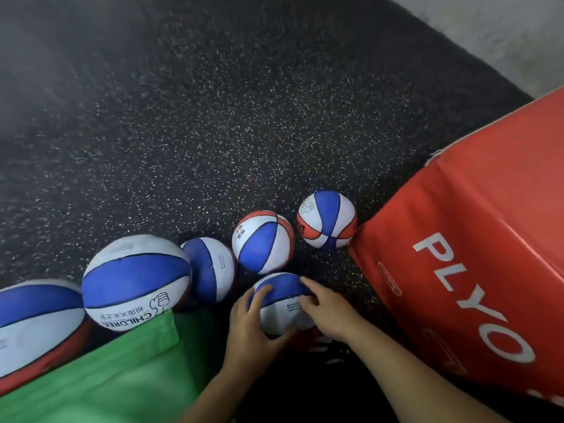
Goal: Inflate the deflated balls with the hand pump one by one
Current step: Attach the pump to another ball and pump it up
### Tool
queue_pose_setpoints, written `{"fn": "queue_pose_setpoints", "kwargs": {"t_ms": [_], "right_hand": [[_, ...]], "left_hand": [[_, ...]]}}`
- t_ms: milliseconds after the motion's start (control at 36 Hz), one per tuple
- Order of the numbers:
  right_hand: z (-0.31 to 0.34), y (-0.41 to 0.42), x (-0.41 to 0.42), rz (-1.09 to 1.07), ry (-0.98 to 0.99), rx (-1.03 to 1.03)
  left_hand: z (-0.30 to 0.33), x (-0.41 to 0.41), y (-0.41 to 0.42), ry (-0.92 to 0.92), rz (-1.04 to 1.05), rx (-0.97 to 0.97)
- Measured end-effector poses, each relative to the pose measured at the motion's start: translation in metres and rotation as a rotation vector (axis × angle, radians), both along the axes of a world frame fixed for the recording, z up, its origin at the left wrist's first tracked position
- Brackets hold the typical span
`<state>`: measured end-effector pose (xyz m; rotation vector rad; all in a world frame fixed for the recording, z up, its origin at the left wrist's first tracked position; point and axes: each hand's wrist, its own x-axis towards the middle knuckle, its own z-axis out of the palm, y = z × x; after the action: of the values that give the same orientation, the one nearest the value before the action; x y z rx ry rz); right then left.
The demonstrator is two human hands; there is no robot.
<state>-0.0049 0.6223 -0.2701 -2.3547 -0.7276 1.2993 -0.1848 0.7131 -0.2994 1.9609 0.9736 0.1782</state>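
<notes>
The ball [285, 303] sits low at centre frame on the speckled floor [213, 132], cupped between the left hand [250, 325] and right hand [328, 312], fingers spread round it. No pump shows; best turn it to find the valve first.

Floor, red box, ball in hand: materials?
Floor: looks like rubber gym matting, matte black with white flecks. Red box: probably vinyl-covered foam, smooth sheen, creased corner seam. Held ball: rubber or synthetic leather, printed matte panels, black seams.
</notes>
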Motion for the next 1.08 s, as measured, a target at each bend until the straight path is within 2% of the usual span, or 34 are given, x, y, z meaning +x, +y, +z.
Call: {"fn": "queue_pose_setpoints", "kwargs": {"t_ms": [111,278,417,583,722,833,1000,1083], "right_hand": [[-0.024,0.013,-0.007,0.070,0.000,-0.040],[-0.044,0.017,-0.020,0.270,0.051,-0.053],[-0.044,0.012,-0.009,0.260,0.074,-0.025],[-0.027,0.003,0.004,0.209,-0.002,0.047],[0.019,-0.012,0.017,0.127,-0.065,0.108],[0.072,-0.036,0.032,0.036,-0.154,0.199],[0.186,-0.125,0.043,-0.315,-0.346,0.443],[0.239,-0.195,0.035,-0.468,-0.483,0.478]], "left_hand": [[-0.012,0.001,-0.001,0.112,0.037,0.014],[-0.033,-0.005,0.003,0.206,0.122,-0.101],[-0.032,-0.005,0.007,0.169,0.135,-0.107],[-0.018,-0.005,0.012,0.143,0.078,-0.044],[0.010,0.008,0.021,0.040,0.012,0.000],[0.055,0.047,0.018,-0.159,-0.069,0.014],[0.137,0.134,-0.017,-0.429,-0.341,0.088],[0.186,0.171,-0.061,-0.550,-0.534,0.081]]}}
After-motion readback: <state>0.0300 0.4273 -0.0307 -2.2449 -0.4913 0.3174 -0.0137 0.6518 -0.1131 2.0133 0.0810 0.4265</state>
